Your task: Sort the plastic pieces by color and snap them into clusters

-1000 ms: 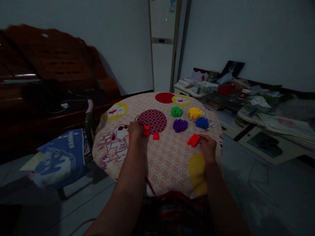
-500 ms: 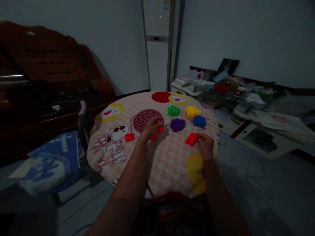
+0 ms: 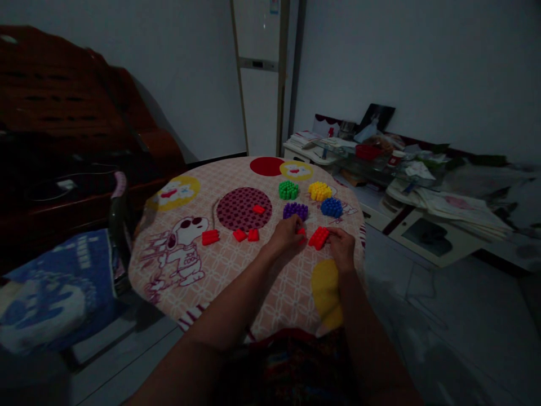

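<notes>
Looking forward and down, head view: two bare hands meet over a round worktop (image 3: 281,293) spread with a printed cloth, in a dim room.
Right hand: the right hand (image 3: 343,246) has its fingers pinched on the near right end of a studded red block (image 3: 318,238), which slants over the right part of the cloth.
Left hand: the left hand (image 3: 287,234) is bent at the wrist, fingers closed on a small red piece (image 3: 301,234) that is mostly hidden behind them.
Gap between hands: narrow; the small piece is just left of the block, and whether they touch cannot be told.
Loose red pieces: one piece (image 3: 259,209) on the maroon spotted circle, two more (image 3: 239,235) side by side at its lower edge, and a larger one (image 3: 210,237) farther left beside the printed dog.
Purple cluster (image 3: 295,211): directly beyond the left hand, its near edge partly covered.
Other clusters: green (image 3: 288,190) behind the purple, yellow (image 3: 320,191) to its right, blue (image 3: 332,207) in front of the yellow; all stand apart.
Left of worktop: a chair (image 3: 119,186) with a blue bag (image 3: 67,276), and a dark wooden bench (image 3: 59,90).
Right of worktop: a low cabinet (image 3: 439,231) heaped with papers and odds and ends.
</notes>
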Demonstrator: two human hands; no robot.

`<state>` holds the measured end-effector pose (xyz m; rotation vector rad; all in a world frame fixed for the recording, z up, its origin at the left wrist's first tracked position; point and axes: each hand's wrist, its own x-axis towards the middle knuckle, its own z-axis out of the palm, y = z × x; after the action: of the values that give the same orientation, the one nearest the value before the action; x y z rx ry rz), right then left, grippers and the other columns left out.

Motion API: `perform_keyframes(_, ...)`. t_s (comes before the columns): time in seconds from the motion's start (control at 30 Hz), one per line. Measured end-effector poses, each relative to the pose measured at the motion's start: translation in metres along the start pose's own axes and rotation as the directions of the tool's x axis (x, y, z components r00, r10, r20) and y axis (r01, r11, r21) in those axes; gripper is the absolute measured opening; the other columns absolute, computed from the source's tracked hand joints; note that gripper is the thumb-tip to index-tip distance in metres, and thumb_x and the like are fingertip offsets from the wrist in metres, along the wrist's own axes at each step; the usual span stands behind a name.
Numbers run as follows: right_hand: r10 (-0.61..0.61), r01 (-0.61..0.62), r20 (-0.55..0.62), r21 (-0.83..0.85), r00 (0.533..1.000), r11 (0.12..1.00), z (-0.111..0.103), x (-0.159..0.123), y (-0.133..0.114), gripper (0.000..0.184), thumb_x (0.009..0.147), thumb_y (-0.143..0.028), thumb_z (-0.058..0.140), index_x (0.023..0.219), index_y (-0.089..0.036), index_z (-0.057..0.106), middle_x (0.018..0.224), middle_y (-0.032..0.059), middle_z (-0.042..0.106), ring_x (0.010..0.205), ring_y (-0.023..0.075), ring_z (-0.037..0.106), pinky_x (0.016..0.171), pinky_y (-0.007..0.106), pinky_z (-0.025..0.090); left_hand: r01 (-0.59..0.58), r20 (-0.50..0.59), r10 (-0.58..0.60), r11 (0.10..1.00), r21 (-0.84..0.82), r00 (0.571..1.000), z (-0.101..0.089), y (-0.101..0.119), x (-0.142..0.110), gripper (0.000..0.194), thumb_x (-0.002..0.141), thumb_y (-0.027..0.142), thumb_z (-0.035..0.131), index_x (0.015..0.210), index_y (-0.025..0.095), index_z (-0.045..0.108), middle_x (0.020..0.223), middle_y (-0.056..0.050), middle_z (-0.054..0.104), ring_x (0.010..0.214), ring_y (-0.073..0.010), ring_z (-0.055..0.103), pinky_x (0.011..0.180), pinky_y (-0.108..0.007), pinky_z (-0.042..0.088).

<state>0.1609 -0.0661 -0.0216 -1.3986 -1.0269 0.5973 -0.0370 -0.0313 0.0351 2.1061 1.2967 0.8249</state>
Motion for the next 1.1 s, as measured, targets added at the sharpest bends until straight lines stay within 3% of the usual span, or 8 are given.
perform_keyframes(0.1, 0.004, -0.004, 0.001, 0.012, 1.000, 1.000, 0.000, -0.001, -0.003, 0.036, 0.059, -0.027, 0.051, 0.084, -0.015, 0.075, 0.075, 0.0048, 0.074, 0.066, 0.0191, 0.065, 0.065, 0.030, 0.052, -0.033, -0.055, 0.033, 0.999, 0.012, 0.998, 0.012, 0.006, 0.004, 0.010, 0.074, 0.015, 0.064, 0.084, 0.017, 0.061, 0.079, -0.003, 0.066, 0.072, -0.0165, 0.057, 0.068, -0.029, 0.044)
perform_keyframes(0.3, -0.017, 0.017, 0.013, -0.013, 1.000, 1.000, -0.001, -0.001, -0.005, 0.036, 0.060, -0.027, 0.050, 0.084, -0.016, 0.075, 0.076, 0.0045, 0.074, 0.068, 0.0193, 0.065, 0.065, 0.030, 0.051, -0.121, -0.157, 0.118, 0.993, -0.013, 0.981, 0.026, 0.008, 0.005, 0.012, 0.077, 0.015, 0.057, 0.088, 0.017, 0.062, 0.083, -0.004, 0.065, 0.075, -0.0159, 0.055, 0.069, -0.028, 0.043)
perform_keyframes(0.43, -0.007, 0.007, 0.013, -0.013, 1.000, 1.000, -0.001, 0.001, -0.001, 0.037, 0.060, -0.027, 0.050, 0.084, -0.016, 0.075, 0.075, 0.0045, 0.074, 0.066, 0.0196, 0.065, 0.064, 0.030, 0.051, -0.142, -0.107, 0.132, 0.986, -0.089, 0.985, 0.033, 0.009, 0.001, 0.016, 0.077, 0.015, 0.055, 0.090, 0.015, 0.065, 0.083, -0.005, 0.067, 0.075, -0.0153, 0.057, 0.067, -0.026, 0.042)
perform_keyframes(0.6, -0.020, 0.020, 0.014, -0.036, 1.000, 0.999, -0.001, 0.001, 0.000, 0.035, 0.061, -0.026, 0.050, 0.084, -0.016, 0.076, 0.077, 0.0051, 0.074, 0.068, 0.0198, 0.065, 0.066, 0.030, 0.051, -0.065, -0.018, 0.063, 0.972, -0.228, 0.998, 0.035, 0.007, -0.002, 0.040, 0.073, 0.014, 0.058, 0.112, 0.012, 0.066, 0.089, -0.005, 0.072, 0.076, -0.0151, 0.062, 0.066, -0.025, 0.044)
perform_keyframes(0.73, -0.025, 0.026, 0.015, -0.048, 1.000, 0.999, -0.002, 0.000, -0.001, 0.036, 0.062, -0.027, 0.050, 0.085, -0.016, 0.076, 0.075, 0.0050, 0.074, 0.068, 0.0199, 0.065, 0.065, 0.030, 0.051, -0.065, 0.024, 0.074, 0.965, -0.255, 0.997, 0.035, 0.007, -0.003, 0.033, 0.069, 0.011, 0.057, 0.098, 0.012, 0.070, 0.084, -0.003, 0.072, 0.075, -0.0146, 0.062, 0.063, -0.023, 0.042)
perform_keyframes(0.9, -0.021, 0.022, 0.014, -0.045, 1.000, 0.999, -0.002, 0.000, 0.002, 0.038, 0.062, -0.027, 0.051, 0.087, -0.016, 0.076, 0.079, 0.0055, 0.075, 0.069, 0.0201, 0.066, 0.066, 0.031, 0.052, -0.074, -0.018, 0.072, 0.976, -0.207, 0.997, 0.033, 0.008, -0.002, 0.023, 0.072, 0.016, 0.058, 0.090, 0.012, 0.071, 0.076, -0.002, 0.069, 0.071, -0.0139, 0.057, 0.060, -0.024, 0.038)
perform_keyframes(1.1, -0.025, 0.025, 0.007, -0.072, 1.000, 0.997, -0.003, 0.002, 0.005, 0.037, 0.063, -0.029, 0.053, 0.088, -0.016, 0.076, 0.081, 0.0061, 0.075, 0.071, 0.0205, 0.066, 0.068, 0.031, 0.051, -0.058, 0.041, 0.075, 0.949, -0.309, 0.996, 0.039, 0.002, -0.001, 0.035, 0.070, 0.014, 0.057, 0.102, 0.012, 0.071, 0.083, -0.001, 0.071, 0.074, -0.0136, 0.061, 0.063, -0.022, 0.041)
